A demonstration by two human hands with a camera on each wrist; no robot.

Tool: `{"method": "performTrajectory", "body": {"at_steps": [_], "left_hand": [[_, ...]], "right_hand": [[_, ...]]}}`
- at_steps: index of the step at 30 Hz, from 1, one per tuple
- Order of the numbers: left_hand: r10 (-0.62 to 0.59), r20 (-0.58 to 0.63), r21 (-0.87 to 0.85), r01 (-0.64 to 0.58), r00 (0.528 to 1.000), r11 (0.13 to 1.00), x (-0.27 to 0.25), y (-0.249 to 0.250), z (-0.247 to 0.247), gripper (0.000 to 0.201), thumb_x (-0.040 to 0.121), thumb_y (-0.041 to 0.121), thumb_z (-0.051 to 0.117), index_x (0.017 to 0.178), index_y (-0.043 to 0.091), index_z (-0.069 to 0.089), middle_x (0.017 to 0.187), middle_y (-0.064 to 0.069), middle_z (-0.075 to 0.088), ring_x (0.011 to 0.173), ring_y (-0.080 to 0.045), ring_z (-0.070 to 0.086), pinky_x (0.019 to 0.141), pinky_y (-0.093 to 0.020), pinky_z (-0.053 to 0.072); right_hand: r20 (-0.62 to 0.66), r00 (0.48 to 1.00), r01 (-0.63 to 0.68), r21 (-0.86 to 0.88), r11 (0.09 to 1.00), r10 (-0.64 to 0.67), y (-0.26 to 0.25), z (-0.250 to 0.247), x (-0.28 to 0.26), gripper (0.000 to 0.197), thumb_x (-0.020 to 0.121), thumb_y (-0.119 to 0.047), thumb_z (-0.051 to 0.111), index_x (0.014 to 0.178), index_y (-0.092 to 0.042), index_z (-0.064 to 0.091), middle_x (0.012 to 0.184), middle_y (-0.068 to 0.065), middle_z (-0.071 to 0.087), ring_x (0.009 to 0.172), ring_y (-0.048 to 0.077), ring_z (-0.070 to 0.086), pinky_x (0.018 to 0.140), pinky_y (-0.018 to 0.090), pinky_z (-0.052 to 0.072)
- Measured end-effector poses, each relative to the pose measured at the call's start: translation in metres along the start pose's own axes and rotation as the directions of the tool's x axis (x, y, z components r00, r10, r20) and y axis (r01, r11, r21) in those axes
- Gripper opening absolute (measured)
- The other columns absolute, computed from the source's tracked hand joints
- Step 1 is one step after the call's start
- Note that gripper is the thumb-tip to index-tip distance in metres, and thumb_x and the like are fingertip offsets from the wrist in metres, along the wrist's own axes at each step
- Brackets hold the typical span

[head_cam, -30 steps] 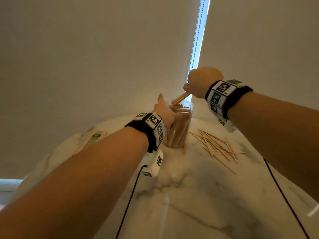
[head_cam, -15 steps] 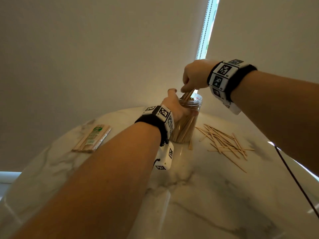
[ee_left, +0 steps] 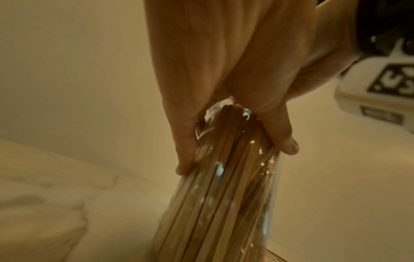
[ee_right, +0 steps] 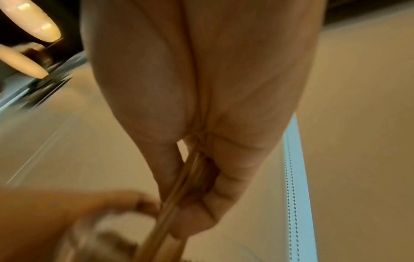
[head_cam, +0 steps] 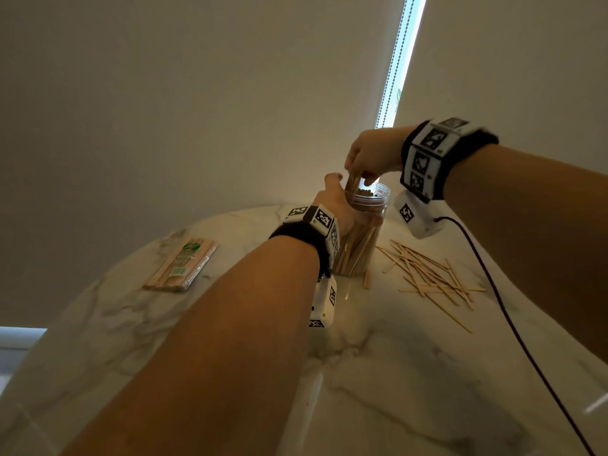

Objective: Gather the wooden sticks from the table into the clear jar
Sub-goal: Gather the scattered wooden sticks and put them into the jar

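A clear jar [head_cam: 362, 238] packed with upright wooden sticks stands on the marble table [head_cam: 378, 373]. My left hand [head_cam: 339, 205] grips the jar near its top, fingers and thumb curled round the wall [ee_left: 224, 159]. My right hand [head_cam: 365, 159] hovers just above the jar mouth and pinches a few wooden sticks [head_cam: 352, 182] that point down into the opening; the same sticks [ee_right: 179, 186] run between thumb and fingers in the right wrist view. A loose pile of sticks [head_cam: 431, 278] lies on the table right of the jar, and one stick [head_cam: 366, 279] lies at its base.
A sealed packet of sticks [head_cam: 181, 264] with a green label lies at the table's left. A black cable [head_cam: 513, 324] trails from my right wrist across the right side of the table. Roller blinds with a bead chain [head_cam: 391, 70] hang behind.
My right hand has swung the held sticks from slanted to nearly upright and lowered them into the jar mouth. My left hand keeps its grip on the jar.
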State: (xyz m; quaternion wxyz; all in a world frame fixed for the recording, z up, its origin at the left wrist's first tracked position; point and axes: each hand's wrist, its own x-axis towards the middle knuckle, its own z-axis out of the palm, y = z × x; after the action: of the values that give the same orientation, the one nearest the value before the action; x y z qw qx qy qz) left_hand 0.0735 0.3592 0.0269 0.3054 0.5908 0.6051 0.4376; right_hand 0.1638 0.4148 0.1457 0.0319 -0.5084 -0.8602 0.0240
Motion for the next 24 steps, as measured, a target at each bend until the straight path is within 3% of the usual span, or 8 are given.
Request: {"method": "performTrajectory", "body": {"at_steps": [2, 5, 8, 11, 15, 20, 22, 24], "left_hand": [[0.008, 0.002, 0.011, -0.008, 1.000, 1.000, 0.000, 0.000, -0.001, 0.119, 0.065, 0.036, 0.091, 0.153, 0.018, 0.013, 0.131, -0.007, 0.060, 0.118, -0.027, 0.058, 0.097, -0.041, 0.050], [0.002, -0.003, 0.029, -0.002, 1.000, 1.000, -0.001, 0.001, -0.001, 0.118, 0.066, 0.038, 0.090, 0.153, 0.019, 0.013, 0.132, -0.008, 0.059, 0.119, -0.029, 0.058, 0.100, -0.043, 0.049], [-0.011, 0.010, 0.025, 0.011, 1.000, 1.000, 0.000, 0.001, -0.001, 0.120, 0.065, 0.039, 0.090, 0.153, 0.020, 0.011, 0.135, -0.010, 0.058, 0.121, -0.029, 0.057, 0.103, -0.045, 0.047], [-0.018, 0.008, 0.038, 0.017, 1.000, 0.999, 0.000, 0.001, -0.001, 0.119, 0.066, 0.037, 0.089, 0.153, 0.018, 0.010, 0.133, -0.011, 0.059, 0.120, -0.030, 0.058, 0.102, -0.045, 0.047], [-0.007, -0.023, 0.068, 0.009, 1.000, 0.998, -0.002, 0.001, -0.002, 0.117, 0.067, 0.039, 0.089, 0.153, 0.018, 0.012, 0.134, -0.010, 0.058, 0.121, -0.029, 0.057, 0.102, -0.043, 0.048], [-0.024, -0.018, 0.077, 0.025, 1.000, 0.997, 0.000, 0.002, -0.001, 0.116, 0.068, 0.038, 0.088, 0.153, 0.020, 0.011, 0.129, -0.009, 0.060, 0.116, -0.030, 0.059, 0.099, -0.046, 0.050], [-0.031, -0.011, 0.067, 0.032, 0.999, 0.997, 0.000, 0.001, -0.001, 0.118, 0.066, 0.037, 0.090, 0.152, 0.020, 0.011, 0.131, -0.008, 0.060, 0.118, -0.029, 0.058, 0.101, -0.045, 0.049], [-0.037, -0.005, 0.045, 0.038, 0.999, 0.998, 0.000, 0.000, 0.000, 0.121, 0.064, 0.037, 0.091, 0.152, 0.021, 0.010, 0.133, -0.008, 0.059, 0.120, -0.027, 0.058, 0.103, -0.044, 0.047]], "right_hand": [[0.006, 1.000, 0.027, -0.106, 0.994, -0.026, -0.003, 0.009, -0.003, 0.024, 0.087, -0.020, 0.066, 0.108, -0.013, 0.075, 0.095, 0.005, 0.075, 0.085, 0.024, 0.071, 0.082, 0.039, 0.060], [0.035, 0.999, -0.001, -0.058, 0.998, 0.003, 0.000, 0.004, -0.009, 0.025, 0.089, -0.024, 0.065, 0.110, -0.014, 0.074, 0.094, 0.004, 0.074, 0.080, 0.021, 0.068, 0.082, 0.038, 0.059], [-0.053, 0.998, -0.032, -0.152, 0.988, 0.024, 0.005, 0.006, -0.014, 0.024, 0.090, -0.026, 0.068, 0.104, -0.006, 0.072, 0.083, 0.003, 0.070, 0.080, 0.022, 0.068, 0.076, 0.034, 0.056], [-0.120, 0.993, -0.047, -0.291, 0.956, 0.013, 0.004, 0.024, -0.014, 0.039, 0.099, -0.040, 0.055, 0.101, -0.003, 0.067, 0.093, 0.009, 0.069, 0.090, 0.025, 0.065, 0.074, 0.031, 0.049], [-0.046, 0.999, -0.014, -0.074, 0.997, 0.010, 0.002, 0.026, -0.014, 0.025, 0.096, -0.021, 0.054, 0.110, -0.009, 0.072, 0.110, 0.011, 0.071, 0.086, 0.022, 0.061, 0.081, 0.034, 0.052], [0.016, 1.000, -0.003, -0.088, 0.996, 0.004, -0.004, 0.040, -0.016, 0.034, 0.103, -0.019, 0.043, 0.125, -0.004, 0.063, 0.121, 0.015, 0.066, 0.111, 0.028, 0.063, 0.091, 0.034, 0.050], [0.051, 0.999, -0.010, -0.007, 1.000, 0.010, 0.001, 0.030, -0.018, 0.030, 0.098, -0.015, 0.053, 0.123, -0.006, 0.067, 0.119, 0.013, 0.069, 0.104, 0.026, 0.067, 0.086, 0.032, 0.054], [0.000, 1.000, -0.008, 0.095, 0.995, 0.008, 0.008, 0.017, -0.022, 0.023, 0.092, -0.011, 0.063, 0.114, -0.012, 0.070, 0.104, 0.004, 0.071, 0.088, 0.017, 0.067, 0.073, 0.027, 0.056]]}}
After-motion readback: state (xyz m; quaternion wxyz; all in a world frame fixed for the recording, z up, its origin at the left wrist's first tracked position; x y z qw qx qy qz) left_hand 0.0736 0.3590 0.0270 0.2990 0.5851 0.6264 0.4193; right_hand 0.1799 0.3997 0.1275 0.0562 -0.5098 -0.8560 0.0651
